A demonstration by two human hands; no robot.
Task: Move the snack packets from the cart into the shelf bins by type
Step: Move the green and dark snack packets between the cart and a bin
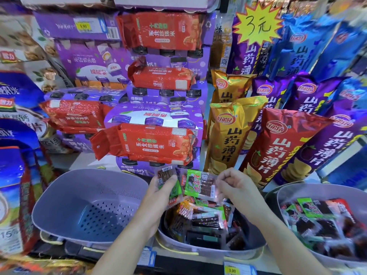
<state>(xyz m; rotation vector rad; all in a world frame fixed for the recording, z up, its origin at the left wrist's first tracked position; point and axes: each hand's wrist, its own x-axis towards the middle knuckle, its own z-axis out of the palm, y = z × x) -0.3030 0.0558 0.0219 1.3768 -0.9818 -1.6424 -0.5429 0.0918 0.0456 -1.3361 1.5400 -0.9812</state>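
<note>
Your right hand [232,183] pinches the green snack packet [196,185] above the middle bin [178,246]. Its long axis is roughly level, green end left, clear window right. Your left hand [158,193] grips other packets [165,175], upright, barcode up. Starburst sign [256,26] reads "3元"; shelf tag [232,270] "3.00"; chip bags [224,139] "山药薄片". Store shelving.

both bare forearms reach in from the near edge and angle toward each other. the left hand [161,190] has its fingers curled round a few small packets [166,175]. the right hand [235,183], just right of it, pinches the edge of a green packet [195,184] with curled fingers.
</note>
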